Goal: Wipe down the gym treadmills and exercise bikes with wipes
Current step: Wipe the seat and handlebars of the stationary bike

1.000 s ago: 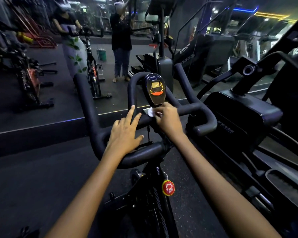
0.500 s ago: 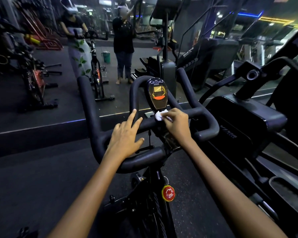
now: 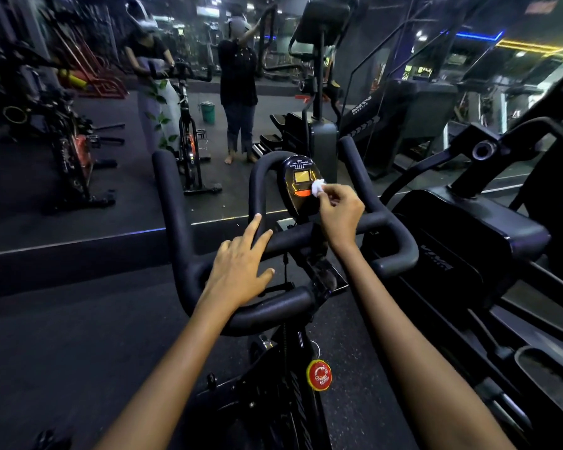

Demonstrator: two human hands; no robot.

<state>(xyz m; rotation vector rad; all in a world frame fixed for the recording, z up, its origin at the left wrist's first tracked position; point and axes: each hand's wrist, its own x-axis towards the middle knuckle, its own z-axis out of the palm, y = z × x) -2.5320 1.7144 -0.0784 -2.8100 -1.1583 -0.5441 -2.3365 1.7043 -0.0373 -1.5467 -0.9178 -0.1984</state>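
Fingers of the right hand [image 3: 338, 206] are pinching a wipe [image 3: 317, 188] against the console [image 3: 301, 186]; the left hand [image 3: 241, 267] is resting flat on the handlebar [image 3: 176, 222] below. Pressing hard is risking triggering the button.

This is a commercial gym, pretty dark one. I'm standing at a spin bike with black handlebars [image 3: 179, 228] and a little console [image 3: 301, 186] dead ahead at 12. There's a wall mirror [image 3: 95, 125] right behind it, with another spin bike [image 3: 189, 138] and two people showing in it at 11 to 12. More bikes [image 3: 69, 157] at 10, an elliptical [image 3: 319, 92] at 1, treadmills [image 3: 494, 99] at 2. Rubber floor [image 3: 62, 352] everywhere, plus blue and yellow strip lights [image 3: 501, 40] up at 2.
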